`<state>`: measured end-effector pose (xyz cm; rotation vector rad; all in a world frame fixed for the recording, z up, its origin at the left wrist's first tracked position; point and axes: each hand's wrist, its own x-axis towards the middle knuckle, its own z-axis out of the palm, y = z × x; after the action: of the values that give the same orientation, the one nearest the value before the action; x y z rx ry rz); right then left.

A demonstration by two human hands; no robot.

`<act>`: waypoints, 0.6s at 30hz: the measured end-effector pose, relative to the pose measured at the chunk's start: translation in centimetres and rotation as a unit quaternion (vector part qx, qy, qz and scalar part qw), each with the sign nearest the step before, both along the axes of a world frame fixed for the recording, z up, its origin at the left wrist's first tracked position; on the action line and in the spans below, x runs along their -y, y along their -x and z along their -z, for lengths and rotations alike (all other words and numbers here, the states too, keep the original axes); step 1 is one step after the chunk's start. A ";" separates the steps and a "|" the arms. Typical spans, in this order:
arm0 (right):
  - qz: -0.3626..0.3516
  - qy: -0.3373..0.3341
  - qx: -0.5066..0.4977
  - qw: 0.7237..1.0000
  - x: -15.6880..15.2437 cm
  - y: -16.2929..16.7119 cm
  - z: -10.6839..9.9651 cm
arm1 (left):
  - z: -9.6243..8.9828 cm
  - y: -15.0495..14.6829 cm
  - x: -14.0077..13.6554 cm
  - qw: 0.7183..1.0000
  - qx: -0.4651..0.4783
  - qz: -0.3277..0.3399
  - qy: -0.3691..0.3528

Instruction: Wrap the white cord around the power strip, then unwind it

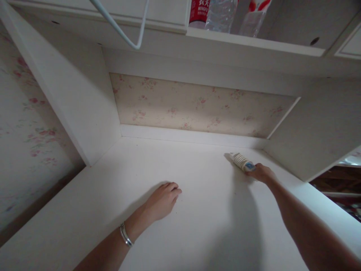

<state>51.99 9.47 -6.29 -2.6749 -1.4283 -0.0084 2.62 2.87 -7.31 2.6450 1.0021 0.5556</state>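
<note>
Curled fingers and all, my left hand (165,197) rests on the white desktop (186,169), a silver bangle (125,235) around its wrist. No object shows at its fingers, though its palm side is hidden. Farther off to the right, my right hand (262,173) grips the near end of a white ribbed bundle (240,161) that looks like wound cord. A blue patch (249,166) marks the end by my fingers. The bundle is low over the desktop near the back right corner; I cannot tell whether it touches.
White side panels (84,98) (318,124) flank the desktop, with floral wallpaper (191,107) behind. Overhead, a shelf (254,42) holds a red-labelled bottle (199,13) and clear plastic bottles (221,15). A pale bent rod (138,46) hangs at upper left. Small dark specks dot the desktop.
</note>
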 end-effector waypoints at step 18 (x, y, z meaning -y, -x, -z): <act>-0.189 -0.167 -0.285 0.925 1.8 23.2 -3.5 | -0.1 -1.5 0.5 0.894 0.301 -0.065 0.325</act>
<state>28.75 7.65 -2.82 -1.8739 -1.5294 0.4699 4.16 2.40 -7.19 1.6720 0.9428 0.8237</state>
